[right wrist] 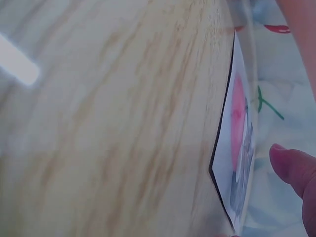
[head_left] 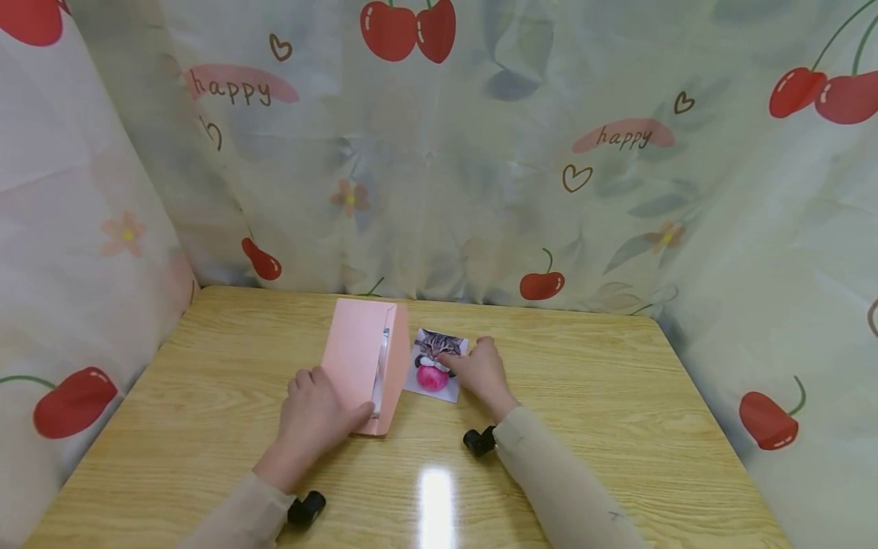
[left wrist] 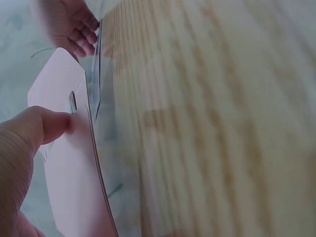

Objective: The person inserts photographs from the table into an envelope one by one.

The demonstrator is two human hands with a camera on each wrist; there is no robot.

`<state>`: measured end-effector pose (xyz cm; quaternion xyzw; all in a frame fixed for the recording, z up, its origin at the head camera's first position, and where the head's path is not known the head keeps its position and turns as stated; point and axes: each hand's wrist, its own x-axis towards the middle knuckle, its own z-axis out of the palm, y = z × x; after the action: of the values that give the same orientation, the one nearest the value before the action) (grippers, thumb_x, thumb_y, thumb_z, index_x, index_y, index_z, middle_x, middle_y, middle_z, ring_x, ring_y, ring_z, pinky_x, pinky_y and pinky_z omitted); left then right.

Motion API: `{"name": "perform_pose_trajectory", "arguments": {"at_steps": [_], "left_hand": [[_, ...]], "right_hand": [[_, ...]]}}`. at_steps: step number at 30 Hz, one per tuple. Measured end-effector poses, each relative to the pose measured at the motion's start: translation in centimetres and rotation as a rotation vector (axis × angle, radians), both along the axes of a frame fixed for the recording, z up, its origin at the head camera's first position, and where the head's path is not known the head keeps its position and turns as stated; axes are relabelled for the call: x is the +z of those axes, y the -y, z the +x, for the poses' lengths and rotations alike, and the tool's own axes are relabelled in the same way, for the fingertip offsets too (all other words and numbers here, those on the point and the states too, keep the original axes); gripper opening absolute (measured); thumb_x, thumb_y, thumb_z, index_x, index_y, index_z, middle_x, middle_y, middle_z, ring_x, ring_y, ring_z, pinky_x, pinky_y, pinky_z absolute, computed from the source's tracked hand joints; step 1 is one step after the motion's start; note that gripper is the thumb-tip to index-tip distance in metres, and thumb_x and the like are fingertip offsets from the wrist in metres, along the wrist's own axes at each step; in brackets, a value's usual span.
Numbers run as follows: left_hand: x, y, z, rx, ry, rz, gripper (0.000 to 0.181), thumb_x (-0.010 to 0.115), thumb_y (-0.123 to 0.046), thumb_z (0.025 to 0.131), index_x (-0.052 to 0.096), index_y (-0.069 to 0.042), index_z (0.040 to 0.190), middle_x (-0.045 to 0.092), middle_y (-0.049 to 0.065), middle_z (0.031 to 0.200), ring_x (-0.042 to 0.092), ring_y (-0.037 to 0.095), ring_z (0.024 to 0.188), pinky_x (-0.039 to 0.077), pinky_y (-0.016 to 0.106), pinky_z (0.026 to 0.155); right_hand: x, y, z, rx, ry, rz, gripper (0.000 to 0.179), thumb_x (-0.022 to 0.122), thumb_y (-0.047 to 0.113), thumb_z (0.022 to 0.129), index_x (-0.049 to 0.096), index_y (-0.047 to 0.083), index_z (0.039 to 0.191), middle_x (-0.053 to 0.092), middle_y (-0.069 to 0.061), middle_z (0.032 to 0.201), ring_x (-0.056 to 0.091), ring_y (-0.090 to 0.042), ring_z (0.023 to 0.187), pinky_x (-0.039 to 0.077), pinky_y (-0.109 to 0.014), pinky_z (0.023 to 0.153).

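Observation:
My left hand (head_left: pixel 312 415) holds a pink envelope (head_left: pixel 355 343), its thumb (left wrist: pixel 52 123) pressed on the front and the other fingers at the far side. The envelope's flap stands partly raised on the right, and a pale strip shows along the opening. Just right of it, a small photo card (head_left: pixel 427 389) lies on the table, printed with a tabby cat and a pink ball. My right hand (head_left: pixel 485 374) hovers at the card's right edge. In the right wrist view its thumb (right wrist: pixel 291 165) is apart from the card (right wrist: pixel 224 163); the other fingers are mostly out of frame there.
Both hands work over a light wood-grain table (head_left: pixel 590 427). A cherry-print curtain (head_left: pixel 439 191) rises behind the far edge and along both sides. Small black wrist cameras (head_left: pixel 306 509) sit at the sleeve cuffs. A bright light reflection lies on the front middle of the table.

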<state>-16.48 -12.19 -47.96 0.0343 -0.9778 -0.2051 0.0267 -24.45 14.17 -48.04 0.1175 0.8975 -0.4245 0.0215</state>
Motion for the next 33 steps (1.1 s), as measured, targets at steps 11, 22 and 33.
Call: {"name": "perform_pose_trajectory", "arguments": {"at_steps": [11, 22, 33], "left_hand": [[0.0, 0.2, -0.3, 0.019, 0.029, -0.008, 0.104, 0.071, -0.068, 0.067, 0.04, 0.018, 0.117, 0.042, 0.028, 0.102, 0.043, 0.037, 0.091, 0.044, 0.048, 0.073], [0.4, 1.0, -0.8, 0.013, -0.091, 0.001, 0.1, 0.079, -0.056, 0.063, 0.039, 0.014, 0.121, 0.043, 0.027, 0.105, 0.043, 0.04, 0.093, 0.041, 0.052, 0.077], [0.9, 1.4, -1.3, 0.036, -0.154, 0.012, 0.099, 0.082, -0.048, 0.06, 0.037, 0.011, 0.125, 0.041, 0.029, 0.113, 0.039, 0.044, 0.1, 0.036, 0.056, 0.082]], "right_hand": [[-0.5, 0.8, -0.3, -0.003, 0.019, 0.266, 0.088, 0.083, 0.051, 0.068, 0.044, -0.008, 0.12, 0.055, -0.022, 0.106, 0.055, -0.035, 0.095, 0.047, -0.047, 0.083], [-0.1, 0.9, -0.4, 0.01, 0.06, 0.275, 0.084, 0.085, 0.043, 0.069, 0.044, -0.008, 0.121, 0.058, -0.022, 0.106, 0.057, -0.037, 0.096, 0.047, -0.047, 0.083], [-0.1, 0.4, -0.3, 0.046, 0.051, 0.199, 0.055, 0.084, 0.034, 0.073, 0.051, 0.001, 0.102, 0.057, -0.01, 0.09, 0.054, -0.027, 0.081, 0.045, -0.039, 0.073]]}}
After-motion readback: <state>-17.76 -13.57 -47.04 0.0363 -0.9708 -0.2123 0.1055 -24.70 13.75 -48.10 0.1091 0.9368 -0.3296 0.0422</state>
